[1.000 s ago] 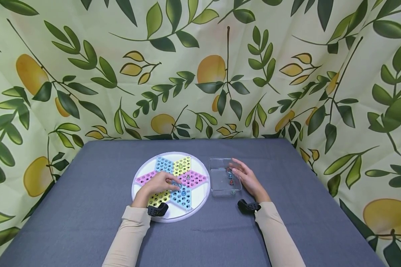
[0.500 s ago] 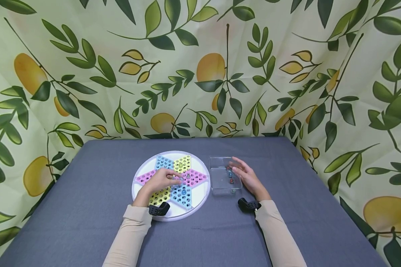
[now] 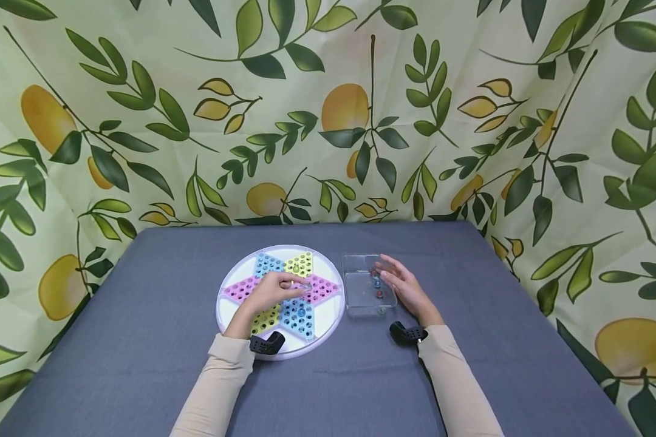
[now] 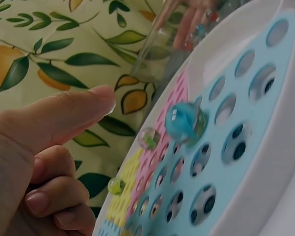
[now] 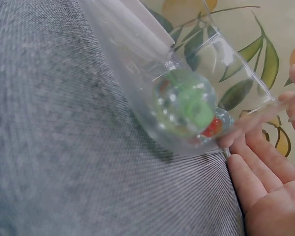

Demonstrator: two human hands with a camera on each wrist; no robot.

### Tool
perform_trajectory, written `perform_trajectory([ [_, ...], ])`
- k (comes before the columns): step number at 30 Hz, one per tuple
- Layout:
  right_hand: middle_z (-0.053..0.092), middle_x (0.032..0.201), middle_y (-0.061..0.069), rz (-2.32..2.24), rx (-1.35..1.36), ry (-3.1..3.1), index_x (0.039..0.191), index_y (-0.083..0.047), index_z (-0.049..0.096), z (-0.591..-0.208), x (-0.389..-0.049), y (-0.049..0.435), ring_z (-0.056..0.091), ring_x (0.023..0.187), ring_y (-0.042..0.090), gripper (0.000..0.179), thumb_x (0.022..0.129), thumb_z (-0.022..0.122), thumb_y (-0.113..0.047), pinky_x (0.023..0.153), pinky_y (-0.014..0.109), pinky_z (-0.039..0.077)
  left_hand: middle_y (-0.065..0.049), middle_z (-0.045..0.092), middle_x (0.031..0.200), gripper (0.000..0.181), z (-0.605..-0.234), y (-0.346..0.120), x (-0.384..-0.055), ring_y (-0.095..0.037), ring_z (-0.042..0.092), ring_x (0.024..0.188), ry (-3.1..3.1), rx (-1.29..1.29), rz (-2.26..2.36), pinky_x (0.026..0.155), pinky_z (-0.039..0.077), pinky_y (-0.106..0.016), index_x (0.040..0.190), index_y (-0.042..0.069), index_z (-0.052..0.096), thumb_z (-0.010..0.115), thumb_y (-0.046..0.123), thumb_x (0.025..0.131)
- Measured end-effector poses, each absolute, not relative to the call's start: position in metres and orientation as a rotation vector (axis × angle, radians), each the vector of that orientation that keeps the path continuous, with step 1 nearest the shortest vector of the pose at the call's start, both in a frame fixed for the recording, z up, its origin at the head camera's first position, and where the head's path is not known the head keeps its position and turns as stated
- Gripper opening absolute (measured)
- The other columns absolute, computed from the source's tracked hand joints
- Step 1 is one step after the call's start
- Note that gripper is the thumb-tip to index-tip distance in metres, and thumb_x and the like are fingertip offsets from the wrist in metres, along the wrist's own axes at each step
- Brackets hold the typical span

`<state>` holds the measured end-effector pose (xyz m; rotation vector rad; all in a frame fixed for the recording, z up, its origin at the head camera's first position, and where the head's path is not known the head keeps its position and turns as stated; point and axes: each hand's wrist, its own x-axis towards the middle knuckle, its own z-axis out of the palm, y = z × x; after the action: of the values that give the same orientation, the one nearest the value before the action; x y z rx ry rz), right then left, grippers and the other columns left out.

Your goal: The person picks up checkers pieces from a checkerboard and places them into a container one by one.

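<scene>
Left hand (image 3: 273,290) over the Chinese checkers board (image 3: 328,323), right hand (image 3: 407,292) at a clear plastic box (image 3: 358,292).
Left fingertips hover near a green-swirled marble (image 4: 148,138) on pink, whether pinching another I cannot tell; a blue marble (image 4: 181,123) sits on near blue. Right fingers lie loosely extended by the box's right wall, marbles (image 5: 184,102) inside.

On the table (image 3: 328,394), the game board (image 3: 327,311) is lying left of the box (image 3: 359,294); marbles (image 3: 379,294) are sitting in both. Behind the table, a patterned curtain (image 3: 284,158) is hanging.
</scene>
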<state>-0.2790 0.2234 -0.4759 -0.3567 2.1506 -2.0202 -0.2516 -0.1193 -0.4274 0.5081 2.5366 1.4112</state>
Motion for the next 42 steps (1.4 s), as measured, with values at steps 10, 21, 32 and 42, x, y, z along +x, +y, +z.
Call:
perform_trajectory([
  [10,0.031,0.154,0.026,-2.046,-0.372,2.144,0.152,-0.007,0.024,-0.474,-0.284,0.223,0.052,0.114,-0.011,0.06,0.1,0.051,-0.024,0.094,0.004,0.04,0.008,0.025,0.055,0.028,-0.425,-0.099,-0.25,-0.005,0.024,0.052,2.516,0.528,1.504,0.051,0.025,-0.017,0.109,0.004,0.072,0.072,0.018,0.085],
  [21,0.031,0.154,0.026,-2.032,-0.363,2.151,0.152,-0.008,0.024,-0.477,-0.28,0.224,0.05,0.116,-0.01,0.064,0.099,0.053,-0.03,0.095,0.004,0.039,0.009,0.027,0.052,0.027,-0.424,-0.081,-0.241,-0.001,0.023,0.048,2.49,0.588,1.642,0.047,0.022,-0.016,0.109,0.0,0.071,0.071,0.013,0.085],
  [32,0.03,0.154,0.027,-2.04,-0.364,2.128,0.152,-0.006,0.023,-0.478,-0.277,0.226,0.05,0.119,-0.007,0.06,0.101,0.05,-0.023,0.095,0.003,0.039,0.011,0.028,0.052,0.027,-0.425,-0.059,-0.235,0.003,0.025,0.048,2.455,0.666,1.705,0.047,0.022,-0.014,0.109,-0.002,0.071,0.071,0.011,0.085],
  [42,0.032,0.153,0.026,-2.051,-0.346,2.136,0.152,-0.007,0.025,-0.477,-0.28,0.223,0.051,0.114,-0.01,0.06,0.1,0.051,-0.022,0.094,0.003,0.039,0.005,0.024,0.054,0.03,-0.415,-0.042,-0.23,-0.002,0.02,0.049,2.428,0.709,1.657,0.048,0.019,-0.016,0.111,-0.007,0.068,0.068,0.009,0.086],
])
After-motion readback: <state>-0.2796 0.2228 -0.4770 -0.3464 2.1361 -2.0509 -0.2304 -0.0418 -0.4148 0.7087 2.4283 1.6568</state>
